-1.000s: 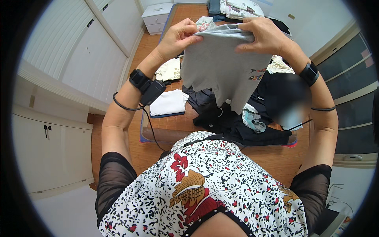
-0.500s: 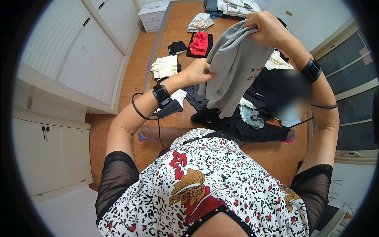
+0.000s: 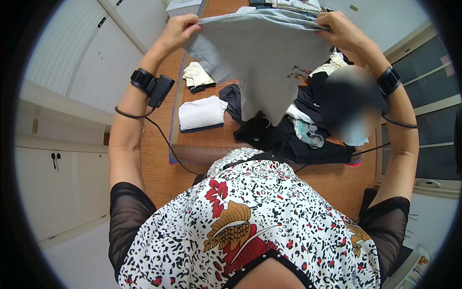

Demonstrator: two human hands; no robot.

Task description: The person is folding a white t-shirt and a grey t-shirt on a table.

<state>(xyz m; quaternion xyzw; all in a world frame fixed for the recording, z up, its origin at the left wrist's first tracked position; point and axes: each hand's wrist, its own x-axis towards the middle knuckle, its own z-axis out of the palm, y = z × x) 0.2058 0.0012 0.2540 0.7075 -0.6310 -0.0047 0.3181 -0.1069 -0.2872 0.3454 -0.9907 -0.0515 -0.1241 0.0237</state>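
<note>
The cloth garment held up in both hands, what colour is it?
Plain grey garment, with a small multicoloured print near one edge; head view.

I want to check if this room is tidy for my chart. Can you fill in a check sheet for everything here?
Surface: low wooden-slat platform, partly covered with clothes.
Job's things: grey garment, held up spread by its top edge.
Clutter: folded white cloth; cream garment; dark clothes heap; folded stack at the far end.
Grips: left hand pinches one corner; right hand pinches the other.
Cables: black cable hangs from the left wrist device; another runs from the right wristband.
Surroundings: white cabinets, wooden floor, window.
</note>
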